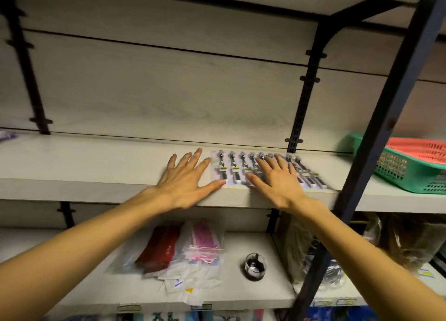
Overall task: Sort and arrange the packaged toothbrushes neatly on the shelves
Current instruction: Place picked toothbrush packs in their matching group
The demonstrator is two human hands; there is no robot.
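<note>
Toothbrushes (265, 168) in packs are lying in a row on the middle shelf (96, 161), near its front edge. Left hand (185, 180) is resting flat with fingers spread wide, thumb touching the row's left end. Right hand (277, 178) is pressing flat on the packs, fingers straight.

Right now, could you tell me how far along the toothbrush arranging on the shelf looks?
Done: a row of packaged toothbrushes lies flat, side by side, on the middle shelf. In hand: the right hand presses flat on the row, while the left hand touches its left edge, apparently squaring it up. Left: possibly the mixed packets on the lower shelf; whether any are toothbrushes is unclear.
</note>
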